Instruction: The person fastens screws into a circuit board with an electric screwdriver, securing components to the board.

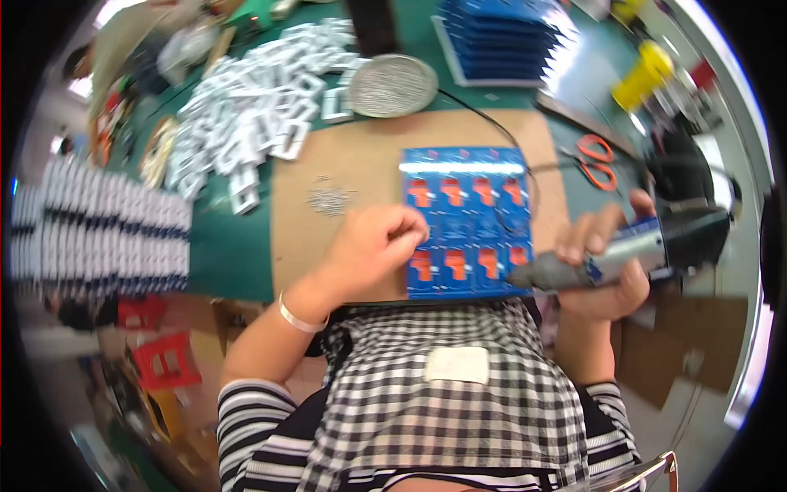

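Observation:
My right hand (602, 262) is wrapped round an electric screwdriver (627, 250) with a grey nose, a silver body and a dark rear end. The nose points left, and its tip is over the lower right corner of a blue panel (467, 225). Two rows of orange-red pieces (455, 264) sit on that panel. At the panel's left edge, my left hand (377, 242) has its thumb and forefinger pinched together; anything between them is too small to make out. Just beyond the left hand, a loose scatter of small metal screws (328, 198) lies on the brown board (287, 238).
A round dish of small metal pieces (393, 86) stands beyond the board, beside a heap of white plastic frames (254, 94). Stacked blue panels (500, 45) are at the back. Orange-handled scissors (597, 160) lie at right, near a dark cable. White stacks (98, 230) stand far left.

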The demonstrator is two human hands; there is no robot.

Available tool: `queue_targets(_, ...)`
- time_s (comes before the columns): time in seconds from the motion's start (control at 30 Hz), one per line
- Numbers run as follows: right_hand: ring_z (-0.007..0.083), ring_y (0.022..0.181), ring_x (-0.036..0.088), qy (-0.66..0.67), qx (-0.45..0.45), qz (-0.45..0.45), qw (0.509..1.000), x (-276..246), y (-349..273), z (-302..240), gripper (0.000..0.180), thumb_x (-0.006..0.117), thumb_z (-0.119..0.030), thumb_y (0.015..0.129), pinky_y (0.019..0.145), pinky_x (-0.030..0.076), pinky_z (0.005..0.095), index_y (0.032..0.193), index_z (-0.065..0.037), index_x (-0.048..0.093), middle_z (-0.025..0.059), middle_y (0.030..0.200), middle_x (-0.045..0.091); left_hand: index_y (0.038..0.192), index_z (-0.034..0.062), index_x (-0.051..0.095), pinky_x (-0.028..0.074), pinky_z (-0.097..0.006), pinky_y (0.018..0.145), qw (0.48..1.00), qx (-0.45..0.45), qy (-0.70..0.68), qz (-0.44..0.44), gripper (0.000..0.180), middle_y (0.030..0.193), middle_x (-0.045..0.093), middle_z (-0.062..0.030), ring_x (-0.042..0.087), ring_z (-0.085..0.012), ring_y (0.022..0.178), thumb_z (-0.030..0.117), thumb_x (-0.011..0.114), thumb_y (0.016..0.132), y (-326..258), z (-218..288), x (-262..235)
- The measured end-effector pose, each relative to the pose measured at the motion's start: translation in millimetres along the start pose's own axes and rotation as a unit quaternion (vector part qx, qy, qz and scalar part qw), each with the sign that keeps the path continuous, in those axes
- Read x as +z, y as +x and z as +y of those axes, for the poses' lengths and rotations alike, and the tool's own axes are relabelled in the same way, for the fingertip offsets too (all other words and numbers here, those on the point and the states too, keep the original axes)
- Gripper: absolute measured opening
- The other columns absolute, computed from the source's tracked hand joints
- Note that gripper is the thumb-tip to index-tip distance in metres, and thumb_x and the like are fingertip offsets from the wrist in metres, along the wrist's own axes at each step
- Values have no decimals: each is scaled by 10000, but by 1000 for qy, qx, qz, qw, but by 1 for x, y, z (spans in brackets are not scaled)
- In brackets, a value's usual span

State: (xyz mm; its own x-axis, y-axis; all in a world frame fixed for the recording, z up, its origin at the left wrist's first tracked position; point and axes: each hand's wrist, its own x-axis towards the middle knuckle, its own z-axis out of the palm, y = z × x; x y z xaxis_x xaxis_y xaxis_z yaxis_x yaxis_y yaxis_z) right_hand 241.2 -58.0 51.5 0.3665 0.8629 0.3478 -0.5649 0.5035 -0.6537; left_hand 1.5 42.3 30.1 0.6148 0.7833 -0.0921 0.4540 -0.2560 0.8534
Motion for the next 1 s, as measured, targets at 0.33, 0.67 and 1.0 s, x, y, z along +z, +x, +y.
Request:
queue_targets(0.33, 199, 587, 548, -71, -40, -14, 997, -5, -7, -7, 652, 569, -350, 773, 595, 499, 357, 1316, -87, 321, 65, 754, 504, 824, 138, 663, 250, -443, 1003, 965, 171, 195, 33, 140, 1179, 588, -9, 404, -291, 1189, 70, 696, 707, -28, -1, 58)
queue_targets(0.67, 221, 608, 565, -59, -32, -18, 998, -2, -12, -6, 652, 563, -305, 761, 614, 499, 373, 1310, -62, 308, 85, 760, 510, 802, 166, 653, 241, -453, 929, 951, 192, 234, 55, 132, 1156, 581, 29, 413, -260, 1164, 104, 707, 699, -22, 8, 71)
queue_targets(1.0, 241, 666, 595, -102, -27, -51, 993, 7, -14, -4, 679, 646, -290, 777, 658, 514, 386, 1321, -83, 296, 97, 781, 535, 840, 185, 642, 260, -455, 909, 889, 267, 363, 82, 192, 1120, 572, 49, 438, -220, 1160, 110, 709, 676, -29, 17, 75)
